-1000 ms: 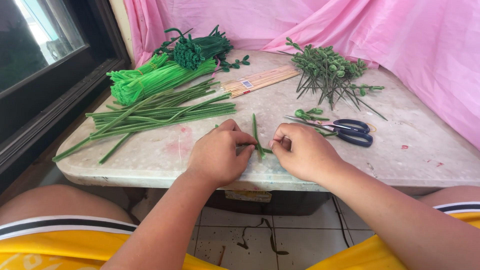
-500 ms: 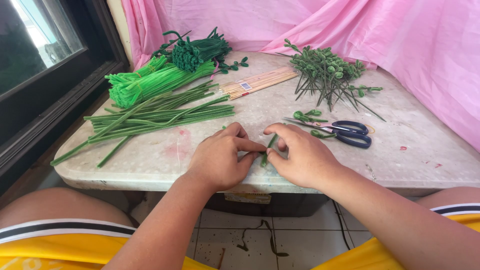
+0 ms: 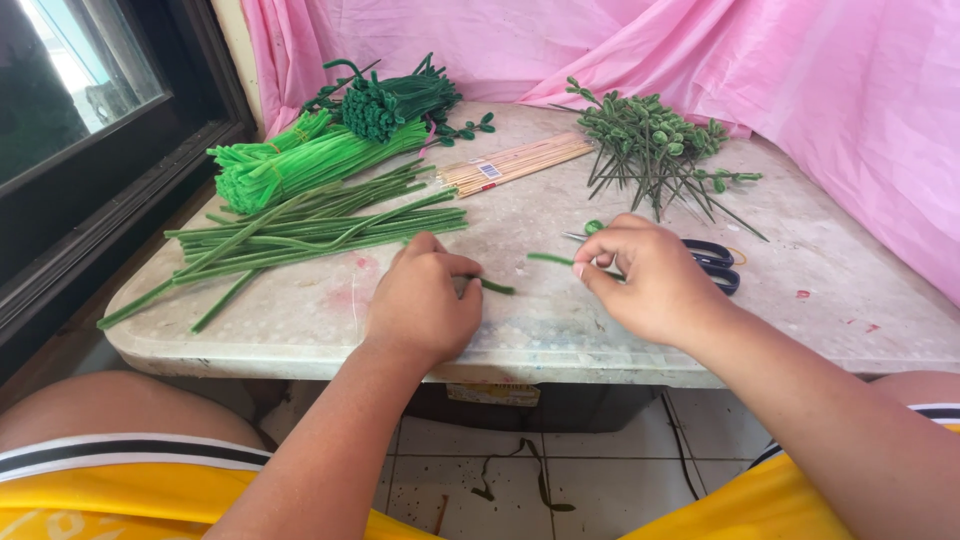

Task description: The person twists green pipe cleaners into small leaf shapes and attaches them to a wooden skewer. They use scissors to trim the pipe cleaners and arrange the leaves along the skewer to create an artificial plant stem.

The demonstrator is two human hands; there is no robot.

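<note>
A short dark green stem piece (image 3: 496, 287) sticks out from the pinching left hand (image 3: 425, 300) low over the table (image 3: 560, 330), while the right hand (image 3: 650, 280) pinches another green piece (image 3: 550, 259) beside the scissors (image 3: 712, 262).

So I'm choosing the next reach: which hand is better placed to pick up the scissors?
Probably the right hand. The scissors lie just behind it, partly hidden by it. The left hand sits further off, pinching a short green piece.
</note>
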